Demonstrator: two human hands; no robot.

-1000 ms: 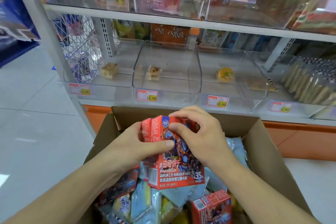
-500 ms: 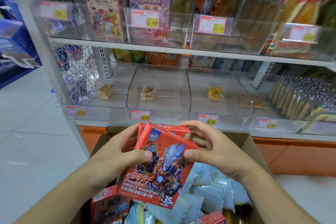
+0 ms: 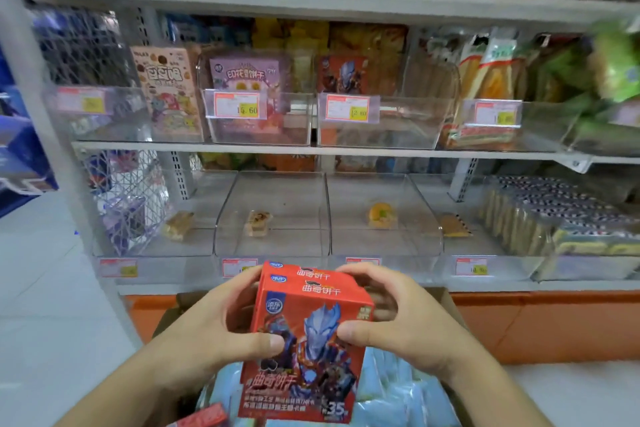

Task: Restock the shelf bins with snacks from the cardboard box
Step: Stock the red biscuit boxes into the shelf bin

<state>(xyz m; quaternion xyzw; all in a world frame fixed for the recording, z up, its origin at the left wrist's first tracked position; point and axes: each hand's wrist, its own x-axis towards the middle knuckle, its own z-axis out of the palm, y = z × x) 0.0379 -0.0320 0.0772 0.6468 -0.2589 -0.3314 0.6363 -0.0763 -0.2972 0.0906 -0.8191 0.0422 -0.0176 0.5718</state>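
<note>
Two red cookie boxes [image 3: 304,340] with a blue armoured figure on the front are stacked together and held upright over the cardboard box [image 3: 446,302]. My left hand [image 3: 214,333] grips their left side, thumb on the front. My right hand [image 3: 391,319] grips the right side, thumb on the front and fingers curled over the top. A matching red box stands in the clear bin [image 3: 384,121] on the middle shelf, behind a yellow price tag. Pale blue snack packs [image 3: 398,392] and another red box [image 3: 204,418] lie in the cardboard box.
The lower shelf has several clear bins [image 3: 273,218], each with a single small cake. To the right lie stacked wafer packs [image 3: 540,218]. A purple cookie box [image 3: 249,80] and a cartoon box [image 3: 169,94] stand left on the middle shelf. White floor tiles [image 3: 45,305] stretch left.
Both hands have lifted the red boxes up out of the cardboard box and turned them upright. The view has tilted upward, showing more of the middle shelf.
</note>
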